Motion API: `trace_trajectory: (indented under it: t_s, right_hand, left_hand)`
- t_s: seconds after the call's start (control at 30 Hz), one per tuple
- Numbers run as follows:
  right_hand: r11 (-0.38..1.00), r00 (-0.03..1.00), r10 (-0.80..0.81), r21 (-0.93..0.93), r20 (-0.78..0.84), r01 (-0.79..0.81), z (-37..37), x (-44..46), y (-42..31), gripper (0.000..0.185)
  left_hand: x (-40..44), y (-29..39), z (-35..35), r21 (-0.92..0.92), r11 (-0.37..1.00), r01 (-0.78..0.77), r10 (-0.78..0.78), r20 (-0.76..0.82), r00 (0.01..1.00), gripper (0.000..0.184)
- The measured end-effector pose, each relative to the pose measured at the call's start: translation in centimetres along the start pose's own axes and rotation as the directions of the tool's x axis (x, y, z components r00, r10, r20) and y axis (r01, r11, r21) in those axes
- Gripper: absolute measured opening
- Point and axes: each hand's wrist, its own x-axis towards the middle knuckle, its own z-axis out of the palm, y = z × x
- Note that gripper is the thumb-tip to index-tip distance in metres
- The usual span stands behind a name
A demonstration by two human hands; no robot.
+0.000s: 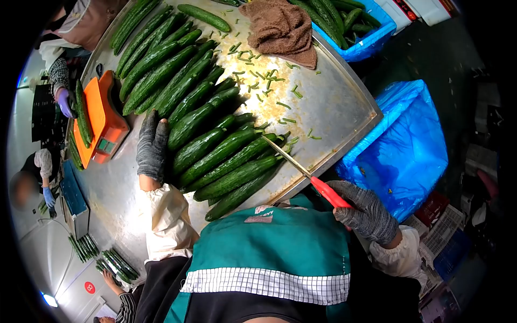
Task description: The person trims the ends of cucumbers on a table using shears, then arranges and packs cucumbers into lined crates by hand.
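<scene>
A row of dark green cucumbers (200, 121) lies side by side on the metal table, stem ends pointing right. My left hand (152, 146), in a grey knit glove, lies against their left ends with its fingers stretched out. In a matching glove, my right hand (367, 211) grips red-handled scissors (327, 191). The scissor blades point up and left, reaching the stem ends of the nearest cucumbers. Cut green stem pieces (264, 78) are scattered on the table right of the row.
A brown towel (283, 32) lies at the table's far edge. Blue-lined crates stand to the right, one with cucumbers (353, 20), another showing its blue liner (404, 151). An orange scale (99, 121) holds a cucumber beside a co-worker's purple-gloved hand (64, 102).
</scene>
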Motion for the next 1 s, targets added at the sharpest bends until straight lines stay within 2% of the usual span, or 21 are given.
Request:
trace_trajectory:
  t_s: [0.3, 0.37, 0.6, 0.67, 0.77, 0.8, 0.83, 0.87, 0.97, 1.0]
  right_hand:
    - [0.998, 0.995, -0.057, -0.04, -0.082, 0.054, 2.2, 1.1, -0.1, 0.05]
    - [0.972, 0.962, -0.221, -0.122, -0.162, 0.203, 2.9, 1.7, 0.7, 0.049]
    - [0.98, 0.957, -0.194, -0.087, -0.216, 0.179, 4.5, 2.2, 0.8, 0.049]
    - [0.973, 0.941, -0.231, -0.08, -0.247, 0.218, 4.9, 2.2, 1.0, 0.049]
    - [0.98, 0.946, -0.197, -0.071, -0.256, 0.185, 5.3, 2.2, 0.5, 0.049]
    - [0.981, 0.946, -0.195, -0.072, -0.258, 0.183, 5.4, 2.2, 0.4, 0.049]
    - [0.971, 0.933, -0.221, -0.15, -0.283, 0.184, 5.6, 2.2, 0.4, 0.049]
    - [0.957, 0.92, -0.246, -0.228, -0.306, 0.18, 5.8, 2.1, 0.5, 0.048]
    - [0.935, 0.886, -0.309, -0.279, -0.345, 0.217, 6.5, 2.4, 1.2, 0.048]
    - [0.936, 0.886, -0.308, -0.278, -0.347, 0.217, 6.8, 2.5, 1.5, 0.048]
  left_hand:
    - [0.1, -0.8, 0.1, -0.002, 1.0, 0.004, -0.004, 0.019, 1.0, 0.05]
    - [0.1, -1.1, 0.2, 0.002, 1.0, -0.011, 0.011, 0.024, 1.0, 0.05]
    - [0.1, -1.2, 0.3, 0.01, 1.0, -0.001, 0.001, 0.024, 1.0, 0.051]
    - [0.2, -1.1, 0.4, 0.011, 1.0, -0.003, 0.003, 0.023, 1.0, 0.051]
    - [0.1, -1.6, 0.4, 0.04, 0.999, -0.038, 0.037, 0.024, 0.999, 0.051]
    - [0.1, -2.6, 0.5, 0.122, 0.983, -0.14, 0.137, 0.033, 0.99, 0.05]
    - [0.1, -3.0, 0.6, 0.202, 0.95, -0.24, 0.235, 0.049, 0.971, 0.05]
    - [0.1, -3.1, 0.7, 0.2, 0.95, -0.241, 0.236, 0.05, 0.97, 0.05]
    - [0.2, -2.0, 0.3, 0.141, 0.975, -0.172, 0.169, 0.031, 0.985, 0.05]
    - [0.2, -1.0, 0.1, 0.092, 0.992, -0.091, 0.089, 0.03, 0.996, 0.05]
